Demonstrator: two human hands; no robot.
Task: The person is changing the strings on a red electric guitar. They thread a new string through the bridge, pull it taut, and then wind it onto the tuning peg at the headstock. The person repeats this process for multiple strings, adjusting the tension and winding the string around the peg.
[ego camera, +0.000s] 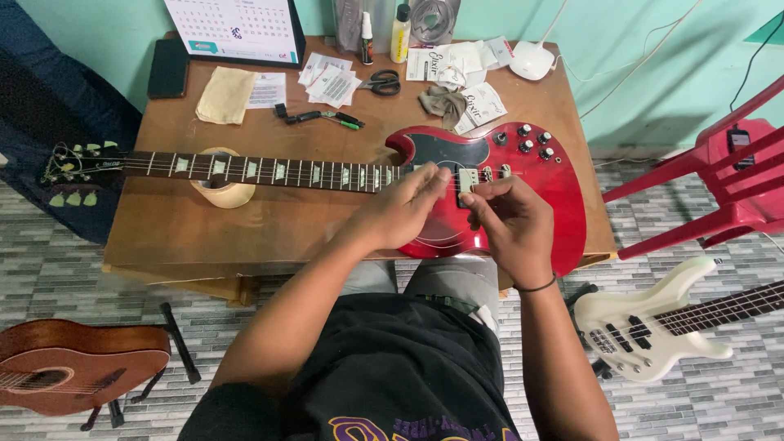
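Both hands, left hand [406, 208] and right hand [500, 214], are pinching at the pickup [467, 181] of the red guitar [498, 184] lying across the table [204, 237], working best with steady, light fingertips.

Both hands [457, 208] cover the red guitar's [555, 196] strings near the pickup; at eight o'clock, the wooden guitar [73, 363] — cut off by the edge.

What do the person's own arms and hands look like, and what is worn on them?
Both forearms are bare, with no sleeves visible. The left hand wears nothing. The right hand is also bare, but a thin black band circles its wrist. No gloves, rings or watch show.
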